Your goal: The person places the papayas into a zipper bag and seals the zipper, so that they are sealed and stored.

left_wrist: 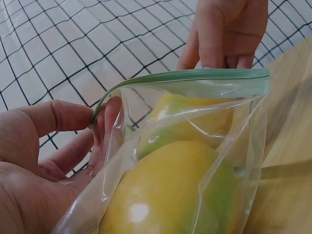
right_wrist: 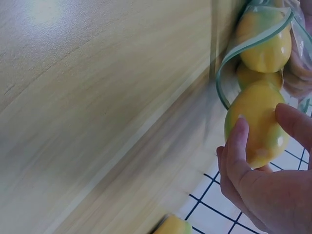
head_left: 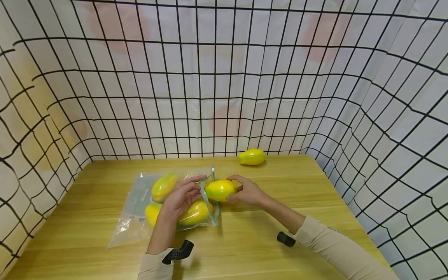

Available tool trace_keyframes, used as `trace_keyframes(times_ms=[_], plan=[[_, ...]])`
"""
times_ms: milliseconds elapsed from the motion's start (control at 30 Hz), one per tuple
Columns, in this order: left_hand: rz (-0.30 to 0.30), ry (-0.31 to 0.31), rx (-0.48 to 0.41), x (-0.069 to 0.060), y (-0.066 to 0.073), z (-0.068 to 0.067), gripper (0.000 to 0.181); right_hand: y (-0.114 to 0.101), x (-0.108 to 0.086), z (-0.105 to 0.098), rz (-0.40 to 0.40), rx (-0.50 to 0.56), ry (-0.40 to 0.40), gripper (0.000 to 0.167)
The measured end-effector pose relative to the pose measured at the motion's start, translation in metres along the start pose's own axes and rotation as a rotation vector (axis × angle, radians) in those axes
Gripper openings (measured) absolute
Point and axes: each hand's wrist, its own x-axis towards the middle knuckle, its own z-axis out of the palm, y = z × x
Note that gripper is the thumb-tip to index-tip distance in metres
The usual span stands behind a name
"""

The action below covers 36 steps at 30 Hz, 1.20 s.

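A clear zip bag [head_left: 133, 194] with a green rim lies on the table, its mouth held up and facing right. Inside it are three yellow-green papayas, one at the back left [head_left: 163, 187], one at the front left [head_left: 153, 213] and one near the mouth [head_left: 194, 213]. My left hand [head_left: 181, 199] pinches the bag's rim [left_wrist: 195, 75] between thumb and fingers. With fingertips and thumb, my right hand [head_left: 249, 191] grips another papaya [head_left: 220, 190] by its right end. That papaya's left end is at the bag mouth, partly inside, as the left wrist view shows through the plastic.
One more papaya [head_left: 252, 156] lies at the table's back edge, right of the middle. Black netting [head_left: 217, 85] over a pale sheet rises behind and along both sides of the wooden table [head_left: 252, 241].
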Motion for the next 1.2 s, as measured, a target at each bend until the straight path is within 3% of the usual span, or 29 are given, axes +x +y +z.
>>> trace_keyframes(times_ms=[1200], plan=[[-0.011, 0.004, -0.018, 0.001, -0.001, -0.002, 0.048, -0.009, 0.006, 0.019, -0.055, 0.044, -0.014, 0.068]])
